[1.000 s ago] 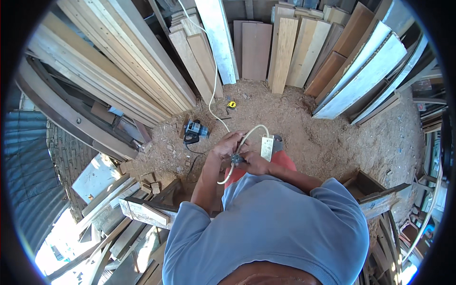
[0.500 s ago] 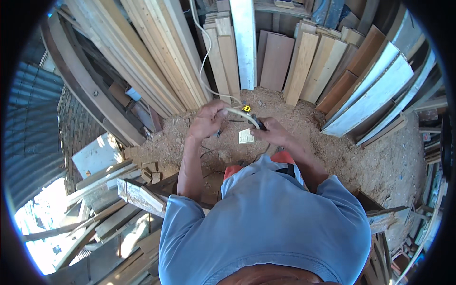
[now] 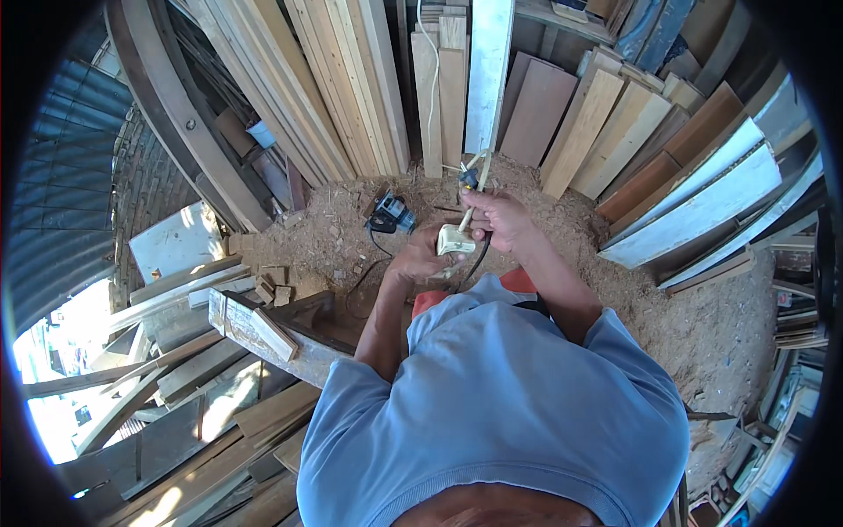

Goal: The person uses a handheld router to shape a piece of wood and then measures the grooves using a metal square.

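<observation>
My left hand (image 3: 418, 256) is closed around a cream-white extension socket box (image 3: 456, 240), held low in front of my lap. Just right of it, my right hand (image 3: 500, 220) pinches the pale cord (image 3: 467, 218) that runs up out of the box. Past my right fingertips, a small dark thing with a yellow patch (image 3: 469, 179) shows; whether I touch it I cannot tell. A black cord (image 3: 480, 255) hangs below my right hand toward my lap. On the sawdust to the left lies a blue and black power tool (image 3: 392, 213) with a dark cord.
Pale boards (image 3: 338, 88) lean along the far side, with a white plank (image 3: 489, 79) among them. White-painted boards (image 3: 694, 206) lean at the right. Close on my left are a timber beam (image 3: 263, 338) and piled scrap wood (image 3: 189, 378). Sawdust covers the ground (image 3: 650, 263).
My hands have come closer together. The left has moved down from the pale cord to the socket box; the right has risen and now pinches the cord. The power tool has come into sight.
</observation>
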Tool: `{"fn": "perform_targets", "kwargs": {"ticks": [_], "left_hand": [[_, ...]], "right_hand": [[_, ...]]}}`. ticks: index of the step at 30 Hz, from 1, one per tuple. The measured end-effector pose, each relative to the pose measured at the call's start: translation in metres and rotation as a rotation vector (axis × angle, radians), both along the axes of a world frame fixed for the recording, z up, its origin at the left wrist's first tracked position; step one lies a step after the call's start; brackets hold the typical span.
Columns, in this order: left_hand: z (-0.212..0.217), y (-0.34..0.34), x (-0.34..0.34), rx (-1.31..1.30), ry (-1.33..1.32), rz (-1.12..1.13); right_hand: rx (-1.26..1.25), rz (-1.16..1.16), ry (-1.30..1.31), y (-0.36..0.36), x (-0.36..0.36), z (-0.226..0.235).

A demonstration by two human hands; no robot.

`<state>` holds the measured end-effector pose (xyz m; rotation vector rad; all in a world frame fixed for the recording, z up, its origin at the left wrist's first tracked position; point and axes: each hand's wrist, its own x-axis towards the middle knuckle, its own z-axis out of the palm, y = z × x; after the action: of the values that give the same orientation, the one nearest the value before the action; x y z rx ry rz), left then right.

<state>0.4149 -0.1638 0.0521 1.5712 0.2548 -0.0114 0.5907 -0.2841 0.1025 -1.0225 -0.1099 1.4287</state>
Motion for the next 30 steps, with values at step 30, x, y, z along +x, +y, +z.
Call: {"fn": "perform_targets", "kwargs": {"ticks": [30], "left_hand": [[-0.015,-0.004,0.025,-0.355,-0.094,0.666]], "right_hand": [[-0.112,0.054,-1.746,-0.039,-0.057,0.012]]}}
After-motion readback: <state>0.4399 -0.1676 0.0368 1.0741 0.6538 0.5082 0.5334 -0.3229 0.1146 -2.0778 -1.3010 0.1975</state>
